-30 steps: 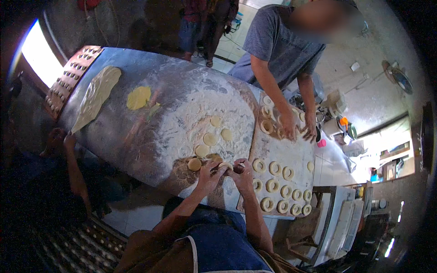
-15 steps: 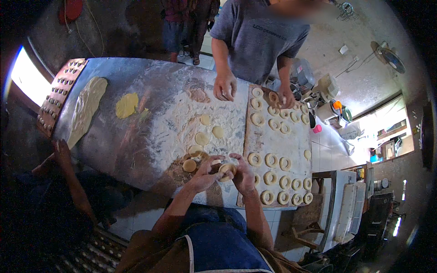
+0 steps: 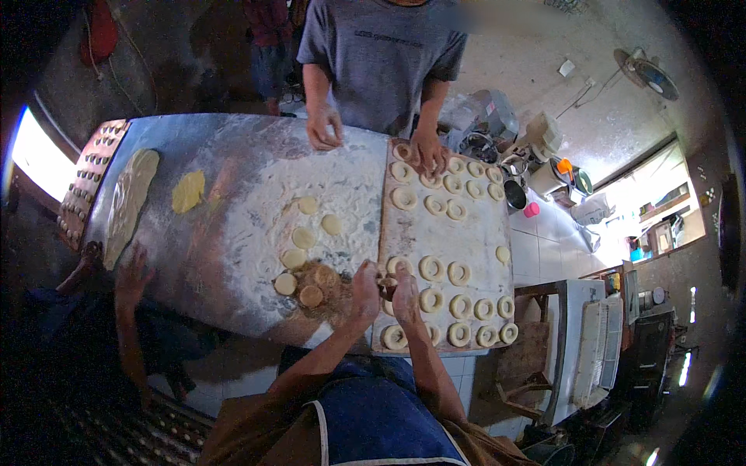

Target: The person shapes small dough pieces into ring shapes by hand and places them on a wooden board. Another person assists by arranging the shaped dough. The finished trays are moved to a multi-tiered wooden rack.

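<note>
My left hand point(image 3: 365, 293) and my right hand point(image 3: 405, 293) are close together over the left edge of a floured board point(image 3: 443, 241). Between their closed fingers is a dough ring point(image 3: 387, 287), mostly hidden and dim. Just beyond my right fingertips lies another dough ring point(image 3: 399, 266) on the board. More dough rings point(image 3: 459, 305) sit in rows to the right. Left of my left hand, flat dough discs point(image 3: 302, 238) lie in white flour point(image 3: 260, 210). One disc point(image 3: 311, 295) rests at a brownish patch point(image 3: 320, 273).
Across the table a person point(image 3: 373, 62) has one hand point(image 3: 428, 151) over the far rings. At the left are another person's hand point(image 3: 134, 273), a long dough slab point(image 3: 130, 198), yellow fat point(image 3: 187, 193) and a tray of small pieces point(image 3: 92, 175). A counter point(image 3: 571, 349) stands right.
My hands have moved over the board's edge with the dough ring between them. The view has shifted, so the table appears further left. At the left, another person's hand has come over the table edge.
</note>
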A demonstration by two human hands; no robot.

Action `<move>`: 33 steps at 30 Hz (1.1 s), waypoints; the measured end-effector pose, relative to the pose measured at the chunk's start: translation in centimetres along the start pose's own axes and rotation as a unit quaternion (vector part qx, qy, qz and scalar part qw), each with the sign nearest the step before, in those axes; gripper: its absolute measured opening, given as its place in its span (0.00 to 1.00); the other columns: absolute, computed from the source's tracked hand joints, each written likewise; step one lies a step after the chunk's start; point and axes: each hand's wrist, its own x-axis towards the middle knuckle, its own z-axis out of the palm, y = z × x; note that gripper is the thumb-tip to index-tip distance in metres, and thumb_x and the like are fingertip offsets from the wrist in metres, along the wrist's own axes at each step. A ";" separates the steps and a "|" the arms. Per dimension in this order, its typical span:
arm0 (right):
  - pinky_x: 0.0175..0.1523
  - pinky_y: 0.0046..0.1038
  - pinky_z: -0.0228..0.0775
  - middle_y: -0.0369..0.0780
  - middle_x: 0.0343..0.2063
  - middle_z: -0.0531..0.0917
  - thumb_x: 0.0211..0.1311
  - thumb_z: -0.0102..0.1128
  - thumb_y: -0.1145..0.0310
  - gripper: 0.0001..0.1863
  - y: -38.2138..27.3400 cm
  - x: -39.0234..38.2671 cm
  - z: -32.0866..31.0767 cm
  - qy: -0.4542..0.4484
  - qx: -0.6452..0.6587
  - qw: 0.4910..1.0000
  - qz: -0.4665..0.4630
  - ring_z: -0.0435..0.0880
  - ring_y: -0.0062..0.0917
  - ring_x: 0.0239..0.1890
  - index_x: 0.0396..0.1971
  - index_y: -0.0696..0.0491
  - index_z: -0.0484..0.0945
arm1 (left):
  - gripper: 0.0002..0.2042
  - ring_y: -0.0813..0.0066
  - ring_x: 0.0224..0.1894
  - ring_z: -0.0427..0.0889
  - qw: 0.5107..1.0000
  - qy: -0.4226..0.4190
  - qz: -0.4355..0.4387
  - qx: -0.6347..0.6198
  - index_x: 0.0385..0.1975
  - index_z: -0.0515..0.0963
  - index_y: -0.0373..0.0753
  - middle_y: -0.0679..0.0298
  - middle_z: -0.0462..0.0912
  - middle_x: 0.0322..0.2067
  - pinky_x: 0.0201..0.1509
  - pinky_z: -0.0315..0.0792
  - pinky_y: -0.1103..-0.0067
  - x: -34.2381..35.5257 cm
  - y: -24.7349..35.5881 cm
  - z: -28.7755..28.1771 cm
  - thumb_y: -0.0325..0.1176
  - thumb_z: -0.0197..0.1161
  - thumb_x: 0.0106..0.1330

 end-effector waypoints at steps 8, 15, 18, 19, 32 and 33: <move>0.31 0.30 0.65 0.44 0.20 0.79 0.73 0.43 0.53 0.28 1.7 1.0 -8.4 0.004 -0.031 0.997 -0.064 0.73 0.23 0.24 0.27 0.65 0.77 | 0.13 0.66 0.36 0.76 0.996 -0.073 0.013 -0.053 0.35 0.73 0.37 0.57 0.77 0.33 0.40 0.71 0.72 -1.8 -6.1 6.0 0.41 0.48 0.71; 0.39 0.30 0.74 0.50 0.32 0.82 0.72 0.38 0.48 0.34 -1.4 -0.2 -14.7 -0.002 -0.178 0.983 -0.047 0.81 0.31 0.33 0.41 0.71 0.77 | 0.15 0.71 0.25 0.72 0.971 -0.126 -0.162 -0.122 0.26 0.71 0.41 0.64 0.72 0.23 0.32 0.69 0.74 -0.9 -10.9 11.0 0.44 0.47 0.70; 0.45 0.32 0.74 0.50 0.33 0.82 0.72 0.36 0.46 0.37 0.8 0.7 -17.3 0.056 -0.078 0.995 -0.037 0.81 0.34 0.38 0.41 0.72 0.76 | 0.15 0.74 0.21 0.70 0.954 -0.050 -0.275 -0.106 0.24 0.71 0.43 0.68 0.70 0.20 0.28 0.66 0.78 -2.3 -6.2 15.5 0.44 0.48 0.70; 0.43 0.33 0.73 0.50 0.30 0.82 0.72 0.35 0.46 0.37 0.7 0.6 -17.9 0.070 -0.069 0.994 -0.051 0.81 0.34 0.36 0.39 0.71 0.77 | 0.15 0.74 0.21 0.71 0.970 -0.106 -0.213 -0.052 0.24 0.71 0.43 0.68 0.71 0.20 0.28 0.66 0.77 -2.3 -7.0 16.0 0.44 0.48 0.70; 0.36 0.32 0.67 0.42 0.23 0.78 0.60 0.56 0.59 0.16 4.4 3.0 -26.2 0.068 0.072 0.989 -0.112 0.75 0.31 0.27 0.26 0.59 0.76 | 0.18 0.78 0.23 0.71 0.918 -0.263 0.034 0.295 0.22 0.70 0.39 0.69 0.70 0.19 0.26 0.64 0.75 -4.6 -4.1 23.4 0.44 0.46 0.69; 0.35 0.31 0.67 0.41 0.23 0.78 0.59 0.58 0.60 0.16 2.7 2.2 -26.2 0.069 0.001 0.983 -0.170 0.74 0.29 0.26 0.26 0.59 0.75 | 0.19 0.72 0.24 0.73 0.941 -0.247 0.000 0.232 0.22 0.69 0.38 0.65 0.71 0.19 0.28 0.64 0.70 -3.4 -7.2 22.4 0.45 0.45 0.69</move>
